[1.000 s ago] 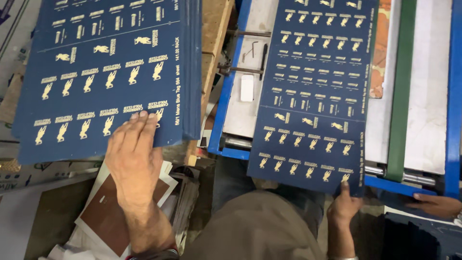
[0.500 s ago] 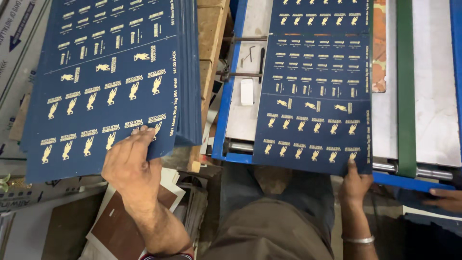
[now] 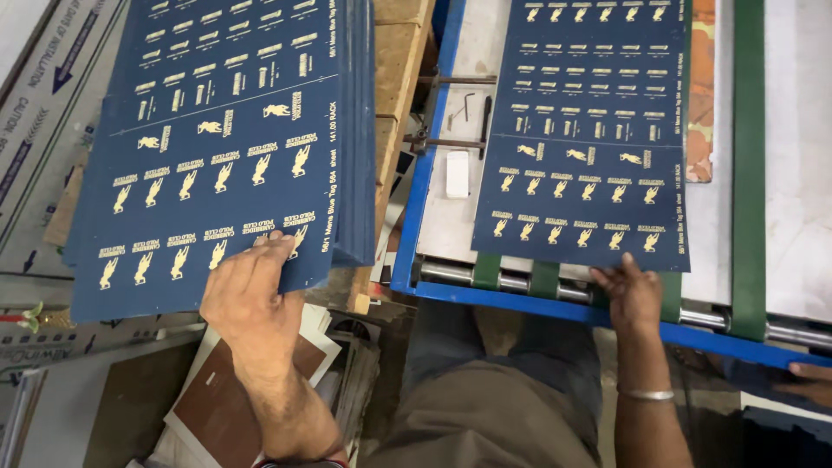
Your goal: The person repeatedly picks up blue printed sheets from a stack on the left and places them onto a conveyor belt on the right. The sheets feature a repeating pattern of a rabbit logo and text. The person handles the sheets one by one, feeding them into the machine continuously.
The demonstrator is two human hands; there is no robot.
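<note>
Navy-blue printed card sheet with rows of gold marks (image 3: 585, 139) lies flat on the pale bed of the blue-framed feed table (image 3: 433, 217), on the right of the scene, its near edge over the steel roller and green belts (image 3: 750, 173). The right hand (image 3: 633, 295) rests at that near edge, fingertips on the sheet's lower border; whether it pinches the card or only presses on it I cannot tell. On the left, a thick stack of matching navy-blue sheets (image 3: 217, 147) sits on a wooden block (image 3: 399, 87). The left hand (image 3: 251, 299) lies palm down on the stack's near right corner, fingers spread over the top sheet, closed on nothing.

To do this well, I judge the sheet should be squared to the table's side rail before it is fed, with light, even pressure so it does not skew across the belts. The left hand should free only the top sheet of the stack, sliding it by the corner without dragging the ones beneath. A small white block (image 3: 457, 173) on the bed stays just left of the sheet.
</note>
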